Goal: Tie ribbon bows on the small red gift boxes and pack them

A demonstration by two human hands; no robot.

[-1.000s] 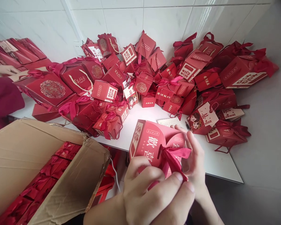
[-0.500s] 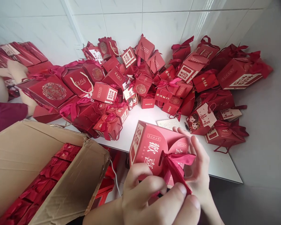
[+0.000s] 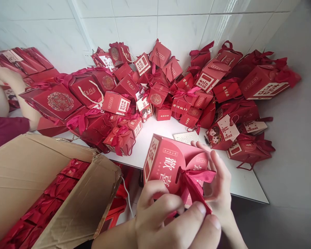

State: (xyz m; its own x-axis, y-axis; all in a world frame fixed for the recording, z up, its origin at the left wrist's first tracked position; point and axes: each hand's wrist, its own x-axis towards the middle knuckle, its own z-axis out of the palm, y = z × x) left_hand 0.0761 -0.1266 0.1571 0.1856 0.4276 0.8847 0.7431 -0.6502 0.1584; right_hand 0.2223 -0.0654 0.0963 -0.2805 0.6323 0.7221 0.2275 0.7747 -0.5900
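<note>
Roughly midway: closed red box [image 3: 163, 160], tied no bow yet. Pinching ribbon [image 3: 198, 177] tail in left hand [image 3: 168, 221], curling right hand [image 3: 220, 188] round flaps. Heaped finished boxes [image 3: 171, 90] behind.

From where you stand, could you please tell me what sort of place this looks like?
Likely a makeshift packing corner for wedding favours: a white table against a tiled wall, heaped with red gift boxes, a cardboard carton of more alongside.
</note>
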